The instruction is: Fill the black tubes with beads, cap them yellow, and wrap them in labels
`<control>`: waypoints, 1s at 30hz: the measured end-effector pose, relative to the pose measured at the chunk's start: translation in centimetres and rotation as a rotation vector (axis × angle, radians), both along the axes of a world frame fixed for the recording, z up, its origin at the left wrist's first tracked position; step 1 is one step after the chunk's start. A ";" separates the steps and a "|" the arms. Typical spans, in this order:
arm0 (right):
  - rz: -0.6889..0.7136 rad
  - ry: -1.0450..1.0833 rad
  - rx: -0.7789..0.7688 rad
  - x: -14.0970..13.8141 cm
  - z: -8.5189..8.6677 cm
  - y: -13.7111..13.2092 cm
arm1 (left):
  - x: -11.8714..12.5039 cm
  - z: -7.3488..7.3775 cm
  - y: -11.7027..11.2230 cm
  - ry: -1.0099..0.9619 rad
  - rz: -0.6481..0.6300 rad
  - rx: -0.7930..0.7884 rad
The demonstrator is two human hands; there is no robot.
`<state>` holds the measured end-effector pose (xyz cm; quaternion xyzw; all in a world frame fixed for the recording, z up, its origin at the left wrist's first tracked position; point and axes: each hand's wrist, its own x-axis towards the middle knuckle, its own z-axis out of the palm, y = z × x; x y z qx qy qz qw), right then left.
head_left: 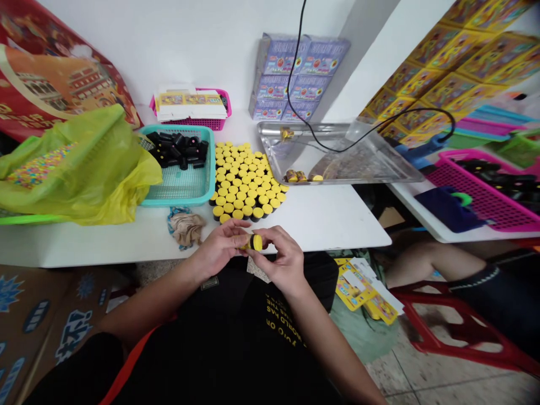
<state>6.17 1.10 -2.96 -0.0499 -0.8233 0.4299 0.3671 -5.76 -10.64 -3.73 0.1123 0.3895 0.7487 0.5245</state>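
Over the table's front edge, my left hand (223, 244) and my right hand (280, 253) meet around a small cylinder with a yellow lid (257, 242) and a dark band beneath it. My left fingers grip its body, which looks golden and is partly covered. My right thumb and fingers curl round the lidded end. Just beyond my hands stands a dense group of black containers with yellow tops (244, 180). Left of them a turquoise basket (185, 188) holds many black pieces (179, 149). A crumpled beige cloth (186, 228) lies near my left wrist.
A metal tray (337, 179) with a few golden cylinders (296, 176) stands at the back right, a black cable (320, 145) hanging across it. A yellow-green bag (101, 185) of colourful beads is at left. Purple boxes (291, 79) lean on the wall. Another person's leg (439, 261) is at right.
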 end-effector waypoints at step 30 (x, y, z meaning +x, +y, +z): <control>-0.161 0.123 0.238 -0.3 -2.2 -0.3 | 1.0 0.5 1.3 -0.322 0.094 -0.003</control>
